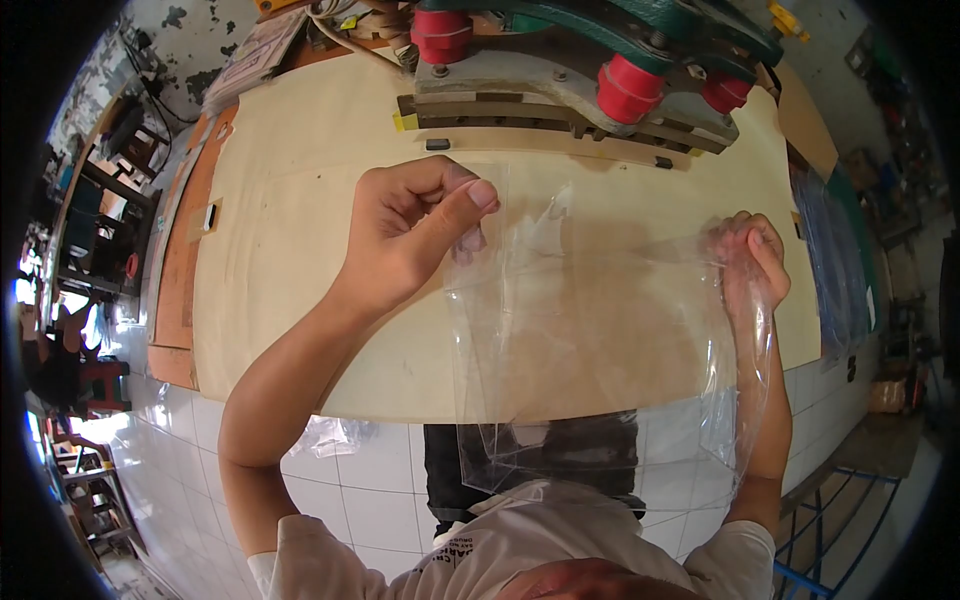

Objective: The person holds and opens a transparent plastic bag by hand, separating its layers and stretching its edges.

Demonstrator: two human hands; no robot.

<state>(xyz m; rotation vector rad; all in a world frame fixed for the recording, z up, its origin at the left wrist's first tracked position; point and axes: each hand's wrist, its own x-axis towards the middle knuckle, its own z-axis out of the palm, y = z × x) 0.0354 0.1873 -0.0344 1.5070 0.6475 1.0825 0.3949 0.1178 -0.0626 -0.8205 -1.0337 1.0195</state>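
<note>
From my remote seat I see the clear plastic bag [600, 345] spread between both hands, over the near edge of the cream tabletop [290, 210], its lower corners hanging past that edge above the tiled floor [385, 485]. The left hand [425, 220] is closed to a pinch, thumb pressed against the curled forefinger, gripping the bag's upper left edge. The right hand [748, 258] is partly curled and has hold of the upper right side; film lies across some of its fingers, and I cannot tell whether they sit inside the bag or behind it. For moving, I have tabletop stretching left of the left forearm as far as the wooden border [175, 310]. Ahead, the machine's metal plate [540, 95], under red cylinders [630, 88], limits the far side, with two small black blocks [437, 145] just before it. On the right, clear plastic sheets [838, 265] lie along the table's side. Through the bag's creased walls I see tabletop, floor and dark trousers [445, 470].
</note>
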